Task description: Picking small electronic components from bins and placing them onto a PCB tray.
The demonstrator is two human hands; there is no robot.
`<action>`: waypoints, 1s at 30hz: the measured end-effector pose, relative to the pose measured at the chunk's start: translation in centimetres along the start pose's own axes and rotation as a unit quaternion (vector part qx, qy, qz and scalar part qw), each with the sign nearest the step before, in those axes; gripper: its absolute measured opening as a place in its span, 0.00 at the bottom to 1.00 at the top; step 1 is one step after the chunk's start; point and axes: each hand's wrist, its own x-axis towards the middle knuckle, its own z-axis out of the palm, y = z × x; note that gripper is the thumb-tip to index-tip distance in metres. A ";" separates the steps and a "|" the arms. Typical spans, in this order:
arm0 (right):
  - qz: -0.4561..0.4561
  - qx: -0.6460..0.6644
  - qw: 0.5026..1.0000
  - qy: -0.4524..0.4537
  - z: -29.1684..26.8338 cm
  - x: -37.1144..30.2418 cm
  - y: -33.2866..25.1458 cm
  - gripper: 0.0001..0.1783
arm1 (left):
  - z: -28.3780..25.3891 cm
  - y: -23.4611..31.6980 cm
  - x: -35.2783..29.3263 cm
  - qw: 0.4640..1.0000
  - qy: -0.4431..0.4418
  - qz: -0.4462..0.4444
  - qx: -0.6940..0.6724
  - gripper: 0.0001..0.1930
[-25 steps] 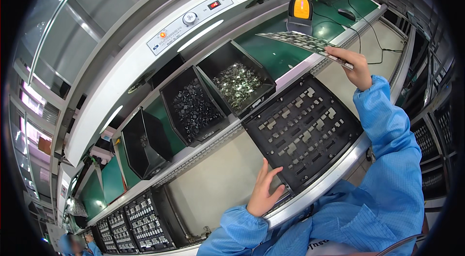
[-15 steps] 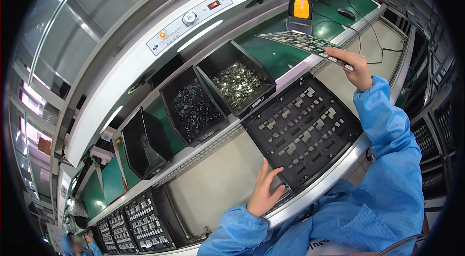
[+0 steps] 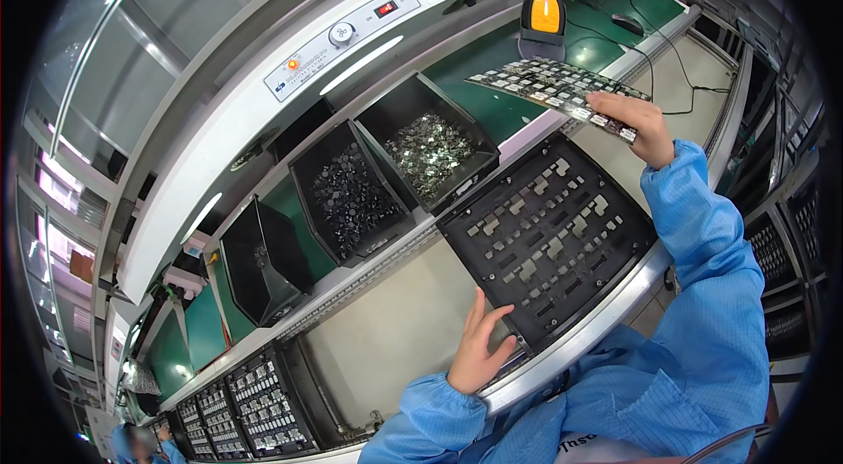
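1. One firm edge hold serves us best: our right hand [image 3: 644, 126] is clamped on the near right end of the component-covered board [image 3: 544, 88], and we judge that light fingertips would spare its small parts.
2. With only that end held, the board could flex, so we should shift it slowly; it appears tilted, beyond the far right side of the black tray [image 3: 481, 260].
3. Our right forearm reaches far from the near right, the fingers lying over the board's upper face; the thumb is hidden.
4. Our left hand [image 3: 479, 352] holds nothing, fingers spread apart beside the tray's near left edge; whether they touch it, we cannot tell.
5. Left of the board, three black bins [image 3: 281, 258] stand along the green counter [image 3: 507, 118].
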 end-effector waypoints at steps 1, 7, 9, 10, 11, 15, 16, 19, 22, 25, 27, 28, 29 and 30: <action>0.000 0.000 1.000 0.000 -0.1 0.0 -0.2 0.18 | 0.1 0.1 0.0 1.000 0.001 0.003 0.005 0.23; -0.032 0.015 0.999 -0.034 -1.3 -0.2 -3.5 0.16 | 0.7 1.4 0.2 0.998 0.049 -0.004 0.048 0.30; -0.107 0.014 0.994 -0.033 -1.0 -0.1 -5.3 0.13 | 0.7 2.8 0.9 0.990 0.100 0.004 0.101 0.34; -0.134 0.005 0.990 -0.048 -1.0 0.0 -6.4 0.11 | 0.3 3.6 1.6 0.995 0.068 0.053 0.049 0.39; -0.176 -0.003 0.984 -0.041 -0.2 -0.2 -7.0 0.11 | 0.0 4.0 2.3 0.994 0.039 0.100 -0.003 0.44; -0.254 -0.089 0.960 -0.072 1.5 -0.6 -10.9 0.10 | 1.4 5.8 5.6 0.878 -0.029 0.114 -0.465 0.49; -0.250 -0.081 0.962 -0.071 2.0 -1.0 -11.6 0.12 | 1.4 7.1 6.2 0.862 0.028 0.068 -0.502 0.47; -0.176 -0.028 0.977 -0.120 2.4 -1.5 -13.1 0.18 | 0.7 8.9 7.1 0.847 0.147 0.011 -0.510 0.39; -0.144 0.074 0.925 -0.344 0.2 0.0 -13.5 0.35 | -1.5 6.9 7.1 0.866 0.161 -0.015 -0.473 0.33; -0.055 0.118 0.944 -0.303 -1.6 1.1 -11.4 0.43 | -5.2 5.2 6.6 0.858 0.115 -0.076 -0.495 0.27; 0.116 0.003 0.973 -0.200 -1.8 0.0 -9.9 0.41 | -7.1 5.0 6.0 0.851 0.007 -0.111 -0.513 0.22; 0.173 0.039 0.968 -0.175 -1.2 -0.8 -9.1 0.37 | -7.6 4.5 5.8 0.851 -0.044 -0.122 -0.509 0.21; 0.308 0.221 0.902 -0.205 -0.6 -1.9 -8.7 0.37 | -7.7 4.0 5.9 0.844 -0.069 -0.131 -0.516 0.21; 0.423 0.391 0.785 -0.226 0.2 -3.0 -8.3 0.36 | -7.6 3.4 5.9 0.846 -0.071 -0.148 -0.507 0.21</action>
